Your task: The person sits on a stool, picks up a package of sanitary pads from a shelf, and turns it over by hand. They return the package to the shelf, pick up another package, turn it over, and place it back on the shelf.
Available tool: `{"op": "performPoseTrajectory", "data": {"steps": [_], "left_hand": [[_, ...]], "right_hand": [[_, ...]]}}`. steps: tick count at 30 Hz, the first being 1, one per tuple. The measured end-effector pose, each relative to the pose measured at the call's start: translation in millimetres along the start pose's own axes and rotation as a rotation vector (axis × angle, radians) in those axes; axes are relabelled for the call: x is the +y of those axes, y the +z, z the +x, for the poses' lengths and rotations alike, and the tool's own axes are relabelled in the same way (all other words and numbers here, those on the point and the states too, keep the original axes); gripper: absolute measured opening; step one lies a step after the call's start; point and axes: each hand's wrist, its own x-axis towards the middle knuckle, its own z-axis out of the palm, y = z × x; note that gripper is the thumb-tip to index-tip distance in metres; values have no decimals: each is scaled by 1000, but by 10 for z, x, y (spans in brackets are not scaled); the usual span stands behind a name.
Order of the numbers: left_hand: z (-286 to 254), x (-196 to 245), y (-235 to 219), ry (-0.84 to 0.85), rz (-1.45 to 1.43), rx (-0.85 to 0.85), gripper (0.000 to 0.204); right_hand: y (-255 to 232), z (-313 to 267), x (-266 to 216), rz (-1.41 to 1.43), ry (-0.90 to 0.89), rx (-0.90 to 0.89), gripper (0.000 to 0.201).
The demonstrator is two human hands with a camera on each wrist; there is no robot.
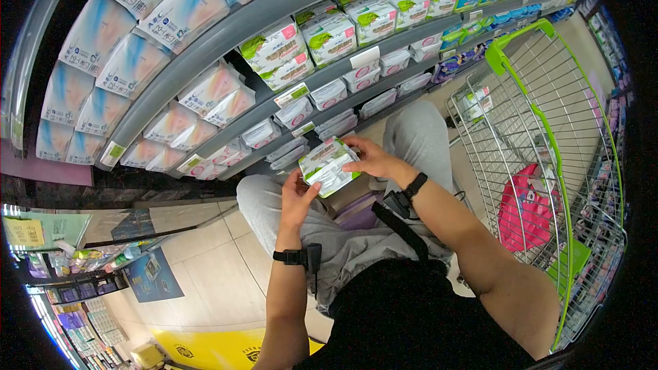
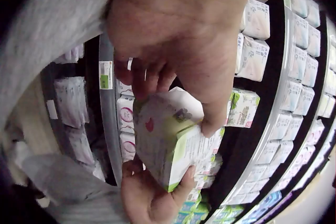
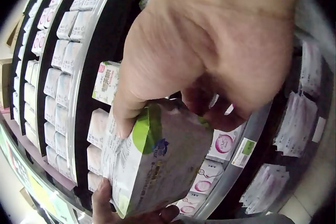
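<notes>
In the head view, a white-and-green soft pack of sanitary pads [image 1: 330,166] is held over the person's lap, between both hands. My left hand [image 1: 296,200] grips its near left end, thumb along the printed face. At the opposite end my right hand [image 1: 373,159] holds it, thumb on the same face and fingers behind. The left wrist view shows the pack [image 2: 157,134] tilted, with a green corner and small print. Seen from the right wrist, the pack [image 3: 168,166] has green ends and crinkled wrapping; the fingers behind it are partly hidden.
Shelves hold rows of similar green-leaf packs [image 1: 331,38] and white-blue packs [image 1: 133,62]. Price tags [image 1: 291,94] line the shelf edges. A green-trimmed shopping cart [image 1: 562,164] stands at the right, with a pink bag [image 1: 526,209] inside. The person's legs [image 1: 418,144] are bent below the shelves.
</notes>
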Motion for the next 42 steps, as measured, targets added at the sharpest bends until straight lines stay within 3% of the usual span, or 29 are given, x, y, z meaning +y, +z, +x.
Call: {"op": "performPoseTrajectory", "data": {"steps": [8, 14, 17, 20, 26, 32, 42], "left_hand": [[10, -77, 18, 31, -31, -36, 59], [-9, -19, 24, 43, 43, 32, 54], [-8, -32, 12, 48, 13, 64, 50], [-7, -33, -6, 44, -30, 104, 50], [-15, -31, -11, 60, -34, 120, 47], [-3, -109, -68, 21, -39, 73, 51], [-8, -144, -46, -1, 10, 10, 62]], "right_hand": [[59, -37, -264, 72, -102, -55, 64], [24, -12, -12, -106, 27, -80, 65], [48, -2, 12, 152, 49, -145, 68], [58, -43, -121, 242, 5, -141, 66], [51, -49, -159, 422, 134, -129, 59], [19, -56, -66, 32, 51, -131, 61], [14, -99, -210, -89, 101, -141, 70]]}}
